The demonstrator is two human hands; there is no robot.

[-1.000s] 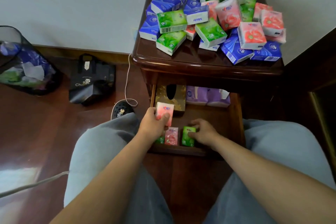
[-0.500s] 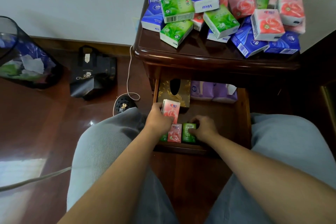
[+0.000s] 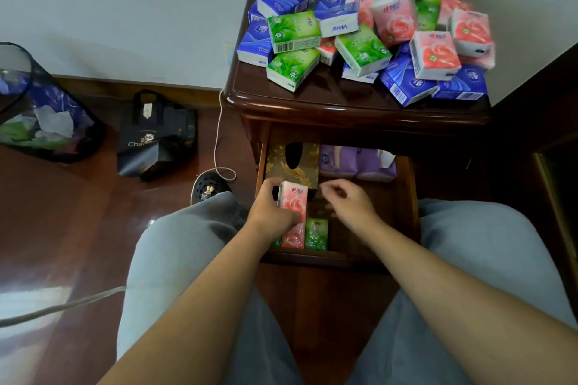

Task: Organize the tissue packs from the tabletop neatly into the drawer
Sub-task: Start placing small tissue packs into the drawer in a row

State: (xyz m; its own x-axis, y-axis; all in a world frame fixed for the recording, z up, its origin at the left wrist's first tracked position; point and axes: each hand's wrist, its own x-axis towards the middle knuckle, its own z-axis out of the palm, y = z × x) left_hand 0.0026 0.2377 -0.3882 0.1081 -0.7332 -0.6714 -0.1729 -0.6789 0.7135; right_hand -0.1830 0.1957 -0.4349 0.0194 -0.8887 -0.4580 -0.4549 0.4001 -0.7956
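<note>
Pink tissue pack (image 3: 293,201) upright in my left hand (image 3: 271,213), over the drawer's (image 3: 406,197) front row.

I grip it above the pink pack (image 3: 294,236) and green pack (image 3: 316,234) standing at the front; my right hand (image 3: 350,203) hovers beside, fingers loosely curled, holding nothing. My worry: pushed in crooked, it could tip the row, or jam against the gold tissue box (image 3: 292,162). On the nightstand top (image 3: 312,100), the heap looks ready to slide.
</note>
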